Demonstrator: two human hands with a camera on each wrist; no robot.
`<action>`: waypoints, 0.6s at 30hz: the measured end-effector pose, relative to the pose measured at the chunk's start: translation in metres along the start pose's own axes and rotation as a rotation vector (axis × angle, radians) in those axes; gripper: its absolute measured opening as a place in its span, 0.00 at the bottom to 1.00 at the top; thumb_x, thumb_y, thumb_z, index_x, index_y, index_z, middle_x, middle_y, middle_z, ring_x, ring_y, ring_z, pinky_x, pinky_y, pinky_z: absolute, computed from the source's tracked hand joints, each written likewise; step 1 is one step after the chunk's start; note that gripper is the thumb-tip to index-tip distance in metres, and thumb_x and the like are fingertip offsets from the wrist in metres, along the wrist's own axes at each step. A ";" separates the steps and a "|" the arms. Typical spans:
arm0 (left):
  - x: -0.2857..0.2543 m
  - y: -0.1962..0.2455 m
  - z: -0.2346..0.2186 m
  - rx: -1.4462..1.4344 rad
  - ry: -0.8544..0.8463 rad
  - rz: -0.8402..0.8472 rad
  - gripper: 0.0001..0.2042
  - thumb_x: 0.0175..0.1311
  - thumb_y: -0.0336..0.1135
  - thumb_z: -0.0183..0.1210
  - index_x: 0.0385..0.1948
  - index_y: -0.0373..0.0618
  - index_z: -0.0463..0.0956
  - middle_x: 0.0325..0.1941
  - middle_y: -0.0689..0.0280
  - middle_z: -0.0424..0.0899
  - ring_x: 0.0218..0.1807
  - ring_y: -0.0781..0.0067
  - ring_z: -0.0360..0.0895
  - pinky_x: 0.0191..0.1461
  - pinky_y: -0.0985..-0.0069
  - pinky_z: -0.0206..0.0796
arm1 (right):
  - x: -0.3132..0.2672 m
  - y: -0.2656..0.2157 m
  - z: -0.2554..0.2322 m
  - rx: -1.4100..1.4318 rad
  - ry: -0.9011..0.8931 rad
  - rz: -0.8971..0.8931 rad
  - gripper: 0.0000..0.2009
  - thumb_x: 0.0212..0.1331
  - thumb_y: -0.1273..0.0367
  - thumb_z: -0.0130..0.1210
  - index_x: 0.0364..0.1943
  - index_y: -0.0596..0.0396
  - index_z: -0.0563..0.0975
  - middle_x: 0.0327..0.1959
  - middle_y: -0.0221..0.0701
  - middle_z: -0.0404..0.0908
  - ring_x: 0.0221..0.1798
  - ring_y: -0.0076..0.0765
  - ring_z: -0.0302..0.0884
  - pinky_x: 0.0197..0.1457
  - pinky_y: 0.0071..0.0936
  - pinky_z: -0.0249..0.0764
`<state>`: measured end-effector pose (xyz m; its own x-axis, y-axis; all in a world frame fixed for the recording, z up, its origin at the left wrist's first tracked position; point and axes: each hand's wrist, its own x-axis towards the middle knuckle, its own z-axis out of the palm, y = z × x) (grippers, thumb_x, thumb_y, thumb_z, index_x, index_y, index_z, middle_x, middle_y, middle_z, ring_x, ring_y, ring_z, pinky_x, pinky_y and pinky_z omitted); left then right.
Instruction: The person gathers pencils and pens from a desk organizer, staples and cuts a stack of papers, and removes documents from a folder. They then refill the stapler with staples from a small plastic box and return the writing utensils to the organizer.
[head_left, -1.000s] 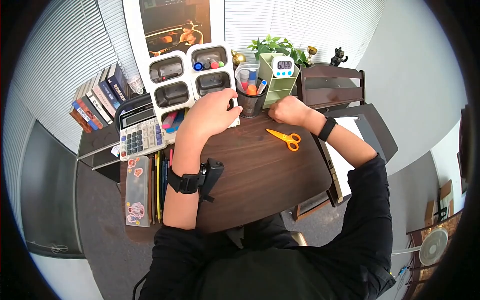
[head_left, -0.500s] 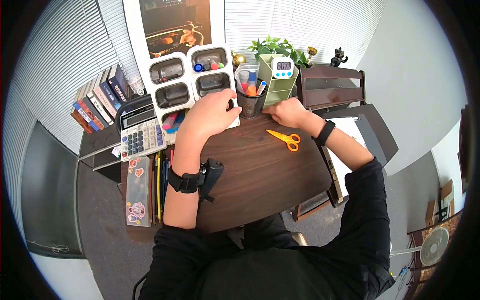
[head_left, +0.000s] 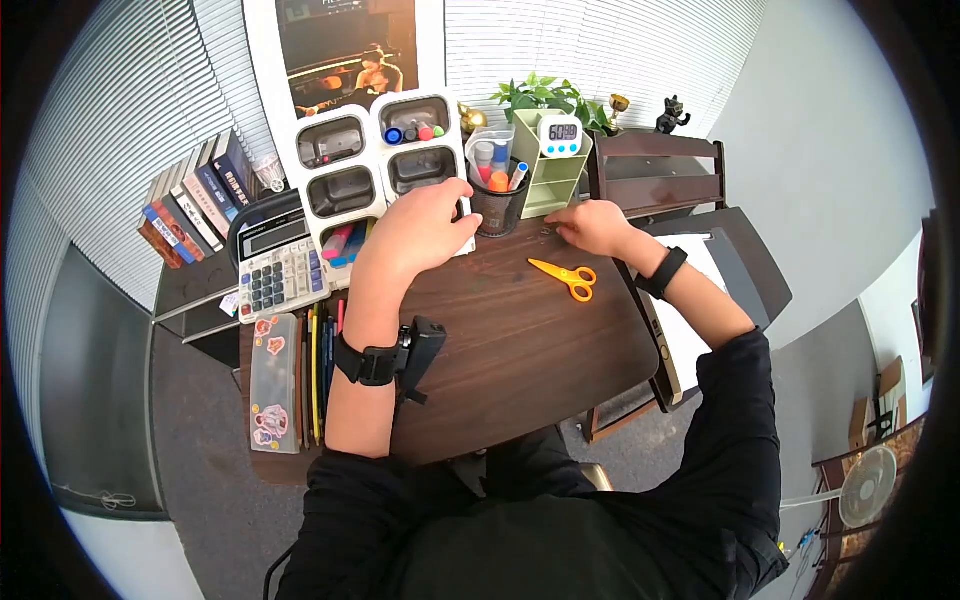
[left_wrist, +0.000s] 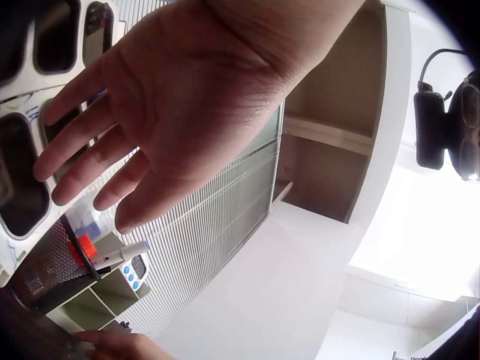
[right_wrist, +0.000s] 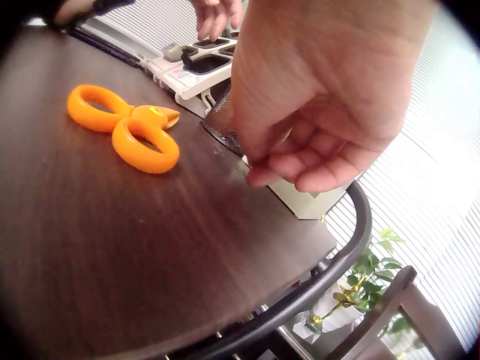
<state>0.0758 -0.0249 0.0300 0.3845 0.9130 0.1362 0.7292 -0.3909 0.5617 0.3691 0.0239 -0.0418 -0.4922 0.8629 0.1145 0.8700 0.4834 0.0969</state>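
Note:
My left hand (head_left: 425,228) reaches over the lower part of the white organizer (head_left: 373,152), which has dark compartments. In the left wrist view its palm shows, the fingers spread and nearly straight with nothing in them. My right hand (head_left: 592,228) is low at the desk's back edge, by the foot of the green holder (head_left: 553,183). Its fingers are bent, thumb and fingertips near the desk top, beside some tiny shiny bits (head_left: 547,230); I cannot tell whether it pinches one. Orange scissors (head_left: 570,277) lie in front of that hand. Left of the hand stands a black mesh pen cup (head_left: 498,210) with markers.
A white timer (head_left: 560,135) is on the green holder. On the left are a calculator (head_left: 283,268), several pencils (head_left: 318,380) and a stickered case (head_left: 275,385). A chair (head_left: 660,170) stands behind the desk, and a clipboard with paper (head_left: 690,300) lies to the right.
My right hand shifted slightly left, then back right along the foot of the green holder, and the tiny bits by its fingertips now show. The left hand stays in place.

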 end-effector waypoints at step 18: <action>0.000 -0.001 0.000 0.004 0.011 0.006 0.19 0.60 0.41 0.56 0.49 0.41 0.74 0.42 0.52 0.82 0.48 0.53 0.78 0.51 0.63 0.69 | 0.010 0.002 0.016 0.161 0.097 -0.013 0.10 0.54 0.59 0.59 0.38 0.42 0.82 0.33 0.28 0.83 0.39 0.40 0.80 0.41 0.36 0.75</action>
<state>0.0750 -0.0250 0.0299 0.3827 0.9118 0.1486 0.7293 -0.3969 0.5573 0.3660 0.0362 -0.0566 -0.4972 0.8420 0.2093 0.8530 0.5185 -0.0594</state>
